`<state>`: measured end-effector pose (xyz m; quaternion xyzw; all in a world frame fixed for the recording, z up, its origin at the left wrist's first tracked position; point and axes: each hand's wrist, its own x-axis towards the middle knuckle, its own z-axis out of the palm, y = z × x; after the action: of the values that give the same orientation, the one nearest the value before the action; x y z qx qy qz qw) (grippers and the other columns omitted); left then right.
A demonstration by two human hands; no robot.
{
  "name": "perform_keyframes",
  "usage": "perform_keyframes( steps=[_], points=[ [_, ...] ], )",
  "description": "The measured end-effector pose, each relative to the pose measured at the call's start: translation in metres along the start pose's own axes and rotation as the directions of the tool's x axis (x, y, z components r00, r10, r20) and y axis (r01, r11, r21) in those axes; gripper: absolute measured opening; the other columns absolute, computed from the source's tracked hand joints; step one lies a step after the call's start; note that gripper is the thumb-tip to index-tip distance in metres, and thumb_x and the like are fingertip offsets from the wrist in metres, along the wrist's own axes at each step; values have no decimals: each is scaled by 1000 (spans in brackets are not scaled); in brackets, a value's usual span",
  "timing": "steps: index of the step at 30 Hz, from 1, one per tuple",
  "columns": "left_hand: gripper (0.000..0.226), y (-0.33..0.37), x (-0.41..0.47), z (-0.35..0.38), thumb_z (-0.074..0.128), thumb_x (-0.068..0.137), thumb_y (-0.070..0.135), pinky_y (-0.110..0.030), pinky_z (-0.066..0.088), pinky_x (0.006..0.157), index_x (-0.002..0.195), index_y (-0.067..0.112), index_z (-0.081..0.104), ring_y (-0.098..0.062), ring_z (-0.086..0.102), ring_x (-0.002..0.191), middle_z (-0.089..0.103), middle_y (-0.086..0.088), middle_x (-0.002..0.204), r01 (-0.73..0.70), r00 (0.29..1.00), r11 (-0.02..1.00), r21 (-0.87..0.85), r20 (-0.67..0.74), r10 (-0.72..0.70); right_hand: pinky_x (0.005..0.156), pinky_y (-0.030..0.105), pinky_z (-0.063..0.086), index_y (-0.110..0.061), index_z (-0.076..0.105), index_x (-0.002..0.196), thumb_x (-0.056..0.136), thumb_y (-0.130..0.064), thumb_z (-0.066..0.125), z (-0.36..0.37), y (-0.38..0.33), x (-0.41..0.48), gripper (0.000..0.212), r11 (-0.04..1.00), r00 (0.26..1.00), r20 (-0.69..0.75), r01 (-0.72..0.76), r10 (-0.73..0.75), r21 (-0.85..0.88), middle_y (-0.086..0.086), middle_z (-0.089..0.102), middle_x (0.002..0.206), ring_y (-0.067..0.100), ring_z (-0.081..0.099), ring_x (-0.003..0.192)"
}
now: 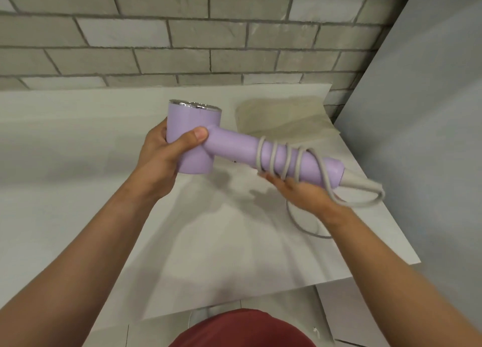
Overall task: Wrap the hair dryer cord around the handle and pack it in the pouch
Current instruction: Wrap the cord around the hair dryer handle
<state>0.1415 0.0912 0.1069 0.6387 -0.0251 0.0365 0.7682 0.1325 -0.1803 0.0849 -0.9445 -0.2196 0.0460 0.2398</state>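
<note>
Here the left hand (161, 151) grips the barrel of the lilac hair dryer (194, 138), thumb curled across its front, and holds it in the air above the white table (78, 143). The handle (234, 146) slants down to the right, and the grey cord (272, 160) winds round it in several loose coils. The right hand (300, 190) lies palm up under the handle with its fingers straight, touching the coils from below. The rest of the cord loops past that wrist and drops to the table. The beige pouch (287, 120) lies flat on the table behind the handle, apart from the dryer; its inside is not visible.
</note>
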Motion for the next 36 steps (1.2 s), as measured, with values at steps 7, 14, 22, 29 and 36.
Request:
perform_keyframes(
  steps=[7,14,22,29,36],
  points=[
    [62,2,13,6,86,68,45,-33,60,77,118,12,69,-18,75,96,77,-4,110,5,969,998,58,-246,9,89,44,57,-36,60,140,105,-63,29,14,-25,-21,53,995,995,-27,99,-99,-11,-18,70,128,15,68,113],
    [49,-11,22,1,87,69,49,-26,54,70,105,23,65,-5,69,81,72,11,97,77,919,955,287,-392,44,80,41,56,-26,58,138,110,-51,37,-8,-41,-39,43,970,970,108,226,-217,-84,-4,76,107,20,68,92],
    [60,-27,21,-9,86,67,56,-28,51,70,112,24,62,-12,69,94,69,15,102,100,918,863,496,-379,112,65,42,55,-27,63,131,108,-45,40,-40,-35,-53,37,945,957,-19,282,-289,-167,-9,67,77,23,64,73],
    [68,-29,10,-3,90,72,50,-30,53,76,128,25,60,-15,67,103,69,11,114,54,976,771,634,-196,92,50,36,50,-19,76,96,104,-39,47,-83,-24,-35,36,832,871,-207,317,-445,-455,-2,74,77,33,70,67],
    [64,-14,3,1,90,67,52,-23,50,67,120,31,62,-8,68,96,71,15,105,-22,1000,754,656,10,21,55,45,55,-27,74,109,106,-41,53,-105,-12,-16,26,840,855,-264,297,-446,-455,-5,73,89,29,71,78]
  ],
)
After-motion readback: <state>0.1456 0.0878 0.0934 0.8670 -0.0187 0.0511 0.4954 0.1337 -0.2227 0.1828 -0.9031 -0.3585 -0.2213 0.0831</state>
